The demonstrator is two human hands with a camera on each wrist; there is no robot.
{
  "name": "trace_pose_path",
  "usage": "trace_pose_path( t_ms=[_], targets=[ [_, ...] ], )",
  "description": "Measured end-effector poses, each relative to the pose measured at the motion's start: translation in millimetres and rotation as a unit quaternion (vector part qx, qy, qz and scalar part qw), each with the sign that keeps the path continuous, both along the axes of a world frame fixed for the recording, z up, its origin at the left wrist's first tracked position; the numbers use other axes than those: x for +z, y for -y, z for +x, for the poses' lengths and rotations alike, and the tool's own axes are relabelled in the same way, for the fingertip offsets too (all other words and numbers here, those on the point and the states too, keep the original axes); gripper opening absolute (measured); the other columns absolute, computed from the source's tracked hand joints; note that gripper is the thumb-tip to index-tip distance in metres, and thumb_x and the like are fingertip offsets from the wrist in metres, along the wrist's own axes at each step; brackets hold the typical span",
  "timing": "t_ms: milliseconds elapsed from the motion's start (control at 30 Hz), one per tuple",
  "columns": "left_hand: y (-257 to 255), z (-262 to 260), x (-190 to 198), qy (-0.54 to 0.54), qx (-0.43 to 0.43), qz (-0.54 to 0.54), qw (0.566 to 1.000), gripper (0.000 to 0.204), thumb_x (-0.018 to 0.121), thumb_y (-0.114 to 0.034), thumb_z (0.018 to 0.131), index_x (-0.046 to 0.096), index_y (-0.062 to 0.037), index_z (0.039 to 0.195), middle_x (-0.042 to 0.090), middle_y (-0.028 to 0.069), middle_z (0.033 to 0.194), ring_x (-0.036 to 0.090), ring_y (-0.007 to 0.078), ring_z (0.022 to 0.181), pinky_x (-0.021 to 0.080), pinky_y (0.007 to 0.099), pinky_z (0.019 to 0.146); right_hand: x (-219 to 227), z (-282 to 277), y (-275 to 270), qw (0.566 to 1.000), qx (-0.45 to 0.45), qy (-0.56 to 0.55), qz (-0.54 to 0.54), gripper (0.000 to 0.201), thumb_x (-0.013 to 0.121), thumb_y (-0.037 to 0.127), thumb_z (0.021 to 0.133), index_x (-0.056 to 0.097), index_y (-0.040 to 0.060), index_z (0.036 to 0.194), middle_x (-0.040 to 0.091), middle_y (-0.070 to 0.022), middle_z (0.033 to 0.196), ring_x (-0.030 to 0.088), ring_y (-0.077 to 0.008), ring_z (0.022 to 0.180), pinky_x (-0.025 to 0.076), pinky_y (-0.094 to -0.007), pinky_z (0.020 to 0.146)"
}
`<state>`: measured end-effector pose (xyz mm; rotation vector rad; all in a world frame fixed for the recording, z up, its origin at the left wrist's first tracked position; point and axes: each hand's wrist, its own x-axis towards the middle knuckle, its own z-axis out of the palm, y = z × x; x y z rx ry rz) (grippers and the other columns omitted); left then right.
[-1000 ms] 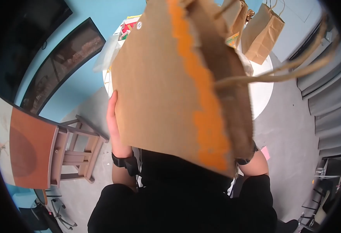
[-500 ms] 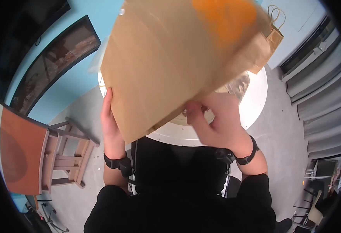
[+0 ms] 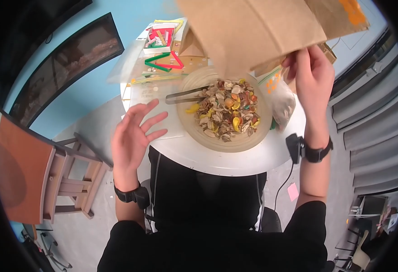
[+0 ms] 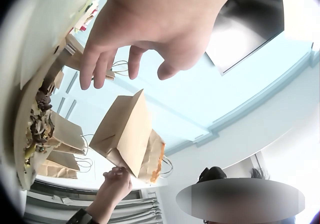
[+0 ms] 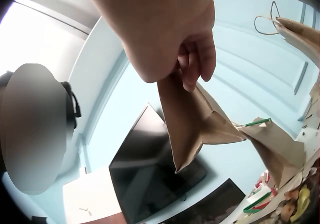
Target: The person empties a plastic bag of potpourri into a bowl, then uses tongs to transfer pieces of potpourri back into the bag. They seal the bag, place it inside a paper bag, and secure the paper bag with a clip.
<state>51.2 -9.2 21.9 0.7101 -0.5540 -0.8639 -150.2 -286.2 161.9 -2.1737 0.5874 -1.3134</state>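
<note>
In the head view my right hand (image 3: 312, 72) pinches a brown paper bag (image 3: 253, 27) by its folded bottom edge, up over the far side of the table. An orange patch marks the bag's upper end. The right wrist view shows the bag (image 5: 192, 114) hanging under curled fingers. My left hand (image 3: 133, 131) holds nothing, fingers spread, over the table's left edge. Between the hands stands a wide, pale bowl (image 3: 221, 147) of dried shell-like pieces (image 3: 226, 111), some yellow and orange. Dark metal tongs (image 3: 185, 96) lie across its left rim.
On the white round table (image 3: 208, 164), a zip bag (image 3: 280, 106) stands right of the bowl. Behind left are a box (image 3: 159, 43) of coloured pieces, a green triangle (image 3: 157, 62) and a clear zip bag (image 3: 156, 84). More paper bags (image 4: 67, 134) stand farther back.
The paper bag has moved up and away to the right, uncovering the bowl. My left hand has let go of it; my right hand now grips its bottom edge.
</note>
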Motion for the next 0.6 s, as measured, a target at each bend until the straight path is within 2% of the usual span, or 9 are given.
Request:
trace_pose_path(
  t_ms=[167,267,367,467,600],
  targets=[
    [-26.1,-7.2,-10.9,0.031,0.02,0.04,0.999,0.051,0.052,-0.041,0.094,0.049,-0.0015,0.127,0.039,0.0246,0.144,0.052,0.0415,0.123,0.053,0.0478,0.091,-14.5,45.2,58.3,0.991,-0.083,-0.061,-0.086,0.031,0.049,0.021,0.094,0.066,-0.0012,0.081,0.069,-0.0078,0.065,0.063,-0.0154,0.054,0.05,-0.0291,0.057],
    [-39.6,-9.5,-14.7,0.049,0.025,0.055,0.997,0.054,0.054,-0.043,0.093,0.05,-0.0001,0.126,0.04,0.0247,0.143,0.053,0.0399,0.121,0.054,0.0465,0.089,-38.6,77.4,93.3,0.987,-0.092,-0.09,-0.094,0.032,0.047,0.021,0.093,0.066,-0.0018,0.079,0.069,-0.0118,0.066,0.067,-0.0217,0.057,0.054,-0.0327,0.062],
    [-48.1,-9.7,-21.6,0.051,0.006,0.056,0.997,0.054,0.053,-0.042,0.093,0.047,-0.0002,0.127,0.037,0.0266,0.145,0.052,0.0405,0.121,0.053,0.0472,0.09,-70.5,101.2,128.7,0.972,-0.08,-0.219,-0.006,0.033,0.047,0.022,0.091,0.067,-0.0023,0.081,0.069,-0.012,0.065,0.069,-0.0224,0.059,0.056,-0.0339,0.065],
    [-52.7,-11.8,-28.0,0.047,-0.007,0.064,0.997,0.055,0.053,-0.042,0.094,0.047,0.002,0.126,0.04,0.0266,0.142,0.055,0.0402,0.119,0.052,0.0474,0.091,-83.8,106.0,132.2,0.927,-0.055,-0.358,0.094,0.034,0.049,0.024,0.089,0.069,-0.0027,0.085,0.069,-0.0119,0.066,0.069,-0.0212,0.059,0.056,-0.034,0.066],
    [-55.6,-12.7,-36.0,0.043,-0.016,0.076,0.996,0.053,0.052,-0.04,0.094,0.048,0.0039,0.122,0.047,0.0254,0.135,0.058,0.0377,0.113,0.052,0.0455,0.089,-65.9,78.6,105.5,0.96,-0.047,-0.267,0.069,0.032,0.053,0.025,0.086,0.071,-0.0016,0.091,0.071,-0.0123,0.071,0.069,-0.0205,0.059,0.056,-0.0323,0.068]
  ],
)
